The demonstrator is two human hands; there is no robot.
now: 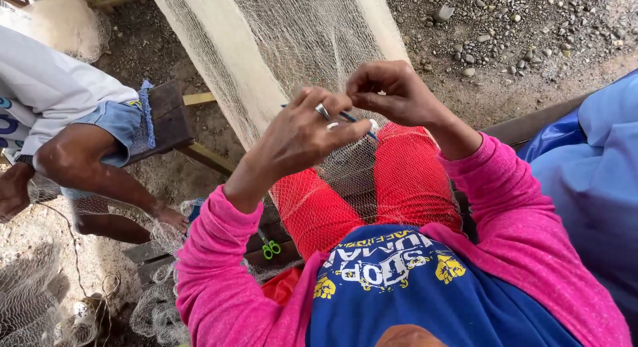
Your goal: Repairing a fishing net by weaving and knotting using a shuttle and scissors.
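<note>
Hands mid-stitch on the pale fishing net (279, 48): left hand (302, 131) pinches a blue netting needle (351, 117), right hand (392, 94) pinches mesh; tightening the knot likely needs steady tension.

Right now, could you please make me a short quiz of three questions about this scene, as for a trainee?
1. True or false: both hands work on the fine pale mesh fishing net stretched over the person's lap.
2. Which thing lies on the dark wooden bench below the left hand? A) a hammer B) small green-handled scissors C) a cup
3. Fill in: the thin tool pinched between the left hand and the right hand is ____ in colour.

Key
1. True
2. B
3. Blue: a slim blue netting needle, with both hands closed on it and the net.
</note>
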